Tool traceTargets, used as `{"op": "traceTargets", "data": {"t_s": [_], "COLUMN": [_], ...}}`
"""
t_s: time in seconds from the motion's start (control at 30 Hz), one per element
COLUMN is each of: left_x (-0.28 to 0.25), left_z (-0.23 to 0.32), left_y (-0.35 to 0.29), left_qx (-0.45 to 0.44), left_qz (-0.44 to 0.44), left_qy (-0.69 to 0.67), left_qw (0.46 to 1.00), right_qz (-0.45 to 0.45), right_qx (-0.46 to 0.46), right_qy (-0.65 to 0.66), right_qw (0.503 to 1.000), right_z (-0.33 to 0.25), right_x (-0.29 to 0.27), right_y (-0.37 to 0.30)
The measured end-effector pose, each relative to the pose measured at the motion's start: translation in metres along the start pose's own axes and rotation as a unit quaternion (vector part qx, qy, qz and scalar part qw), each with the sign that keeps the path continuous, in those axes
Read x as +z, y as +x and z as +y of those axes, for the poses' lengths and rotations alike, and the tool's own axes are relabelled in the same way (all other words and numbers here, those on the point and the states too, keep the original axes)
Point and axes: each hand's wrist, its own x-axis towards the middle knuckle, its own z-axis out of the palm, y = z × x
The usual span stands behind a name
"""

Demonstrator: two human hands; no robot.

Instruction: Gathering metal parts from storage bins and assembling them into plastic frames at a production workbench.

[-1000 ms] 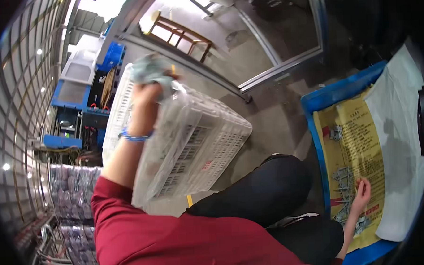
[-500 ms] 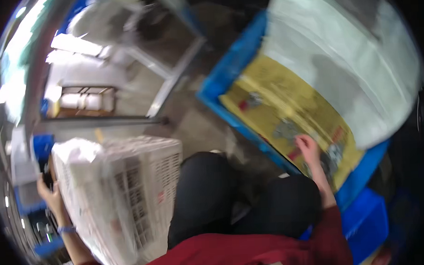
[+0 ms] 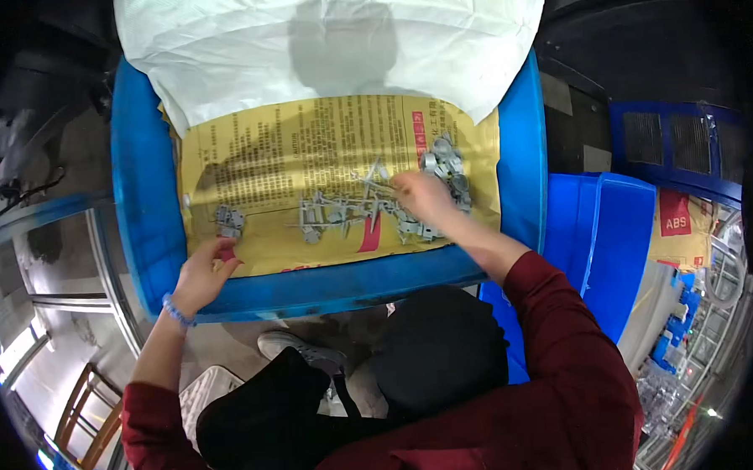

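Note:
A yellow printed sheet (image 3: 248, 182) lines the blue bin (image 3: 143, 186) in front of me. On it lie small grey plastic pieces in a loose middle row (image 3: 333, 213), a right heap (image 3: 445, 161) and a small left cluster (image 3: 229, 220). My right hand (image 3: 428, 199) reaches over the row's right end, fingers pinched on a thin grey plastic piece, partly hidden by the fingertips. At the bin's near left rim is my left hand (image 3: 202, 276), thumb and fingers apart, holding nothing, just below the left cluster.
A white sheet (image 3: 259, 55) drapes over the bin's far side. To the right stand a blue crate (image 3: 615, 224) and a yellow-brown sack (image 3: 679, 230). A metal frame (image 3: 105, 272) and a wooden rack (image 3: 86, 416) are at left. My knees are below the near rim.
My view has swung rightward from a plastic-wrapped white crate to the bin. My left hand has left that crate's side and come to the bin; my right hand stays over the grey pieces.

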Motion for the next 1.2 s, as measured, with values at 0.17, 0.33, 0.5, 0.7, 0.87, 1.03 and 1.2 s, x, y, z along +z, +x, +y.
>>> {"op": "traceTargets", "data": {"t_s": [0.17, 0.33, 0.5, 0.7, 0.87, 1.03, 1.2], "left_x": [0.061, 0.097, 0.137, 0.140, 0.105, 0.079, 0.043], "left_z": [0.010, 0.044, 0.073, 0.077, 0.067, 0.062, 0.068], "left_y": [0.089, 0.124, 0.141, 0.161, 0.159, 0.150, 0.113], "left_qx": [0.087, 0.168, 0.254, 0.208, 0.170, 0.050, -0.141], "left_qz": [-0.070, 0.009, 0.054, -0.050, -0.034, -0.101, -0.148], "left_qy": [0.007, 0.104, 0.231, 0.385, 0.213, -0.072, -0.344], "left_qw": [0.994, 0.980, 0.938, 0.898, 0.962, 0.991, 0.916], "right_qz": [0.151, -0.036, 0.119, 0.234, 0.050, 0.056, 0.142], "right_qx": [0.134, 0.183, 0.168, 0.240, 0.257, 0.256, 0.059], "right_qy": [-0.159, -0.258, -0.182, 0.230, 0.799, 0.720, 0.313], "right_qw": [0.966, 0.948, 0.962, 0.913, 0.542, 0.643, 0.937], "right_z": [0.083, 0.077, 0.085, 0.078, 0.030, -0.005, -0.042], "right_x": [-0.039, -0.020, -0.015, -0.034, -0.049, -0.033, -0.032], "right_y": [0.021, 0.033, 0.014, 0.001, -0.028, -0.065, -0.118]}}
